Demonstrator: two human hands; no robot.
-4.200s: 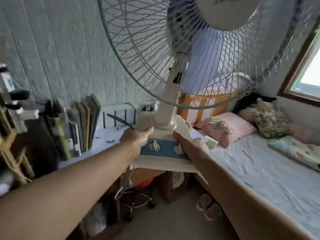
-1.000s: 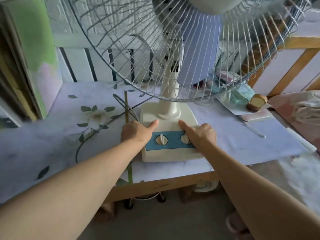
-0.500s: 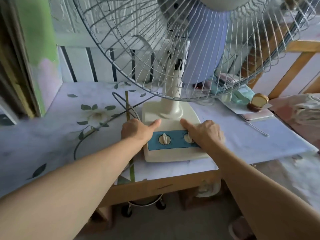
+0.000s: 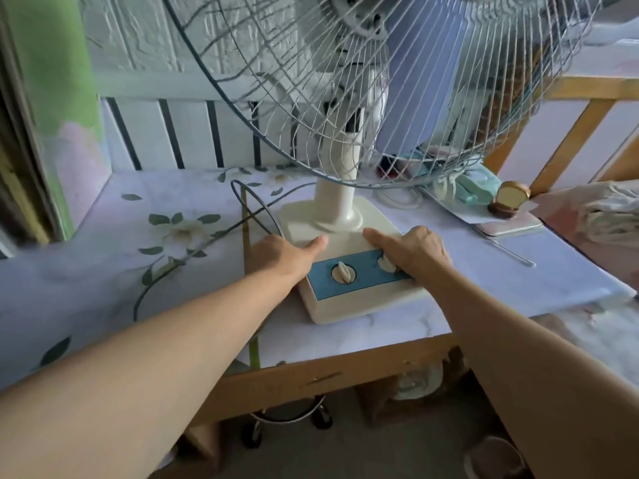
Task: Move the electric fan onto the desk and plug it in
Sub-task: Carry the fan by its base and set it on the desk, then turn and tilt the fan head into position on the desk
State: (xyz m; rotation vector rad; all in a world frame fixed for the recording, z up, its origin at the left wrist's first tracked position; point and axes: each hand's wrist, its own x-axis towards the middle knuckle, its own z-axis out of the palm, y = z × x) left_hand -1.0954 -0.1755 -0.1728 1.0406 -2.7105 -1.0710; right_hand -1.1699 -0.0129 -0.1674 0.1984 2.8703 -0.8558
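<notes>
Both hands hold the electric fan (image 4: 349, 267) by its base, left hand (image 4: 276, 257) curled on the left edge, right hand (image 4: 413, 252) draped over the blue panel. Carried in the air seconds ago, the fan now stands on the desk (image 4: 103, 278) near its front edge, twisted slightly rightward in the last moment. Placement looks done; the grey cord (image 4: 207, 240) looped beside it awaits plugging in.

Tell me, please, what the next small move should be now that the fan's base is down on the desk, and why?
Probably let go with the left hand and reach for the grey cord looping beside it. The fan already stands on the desk, with both hands, the right hand too, gripping its base, so only plugging in appears left. No plug or socket is visible.
</notes>
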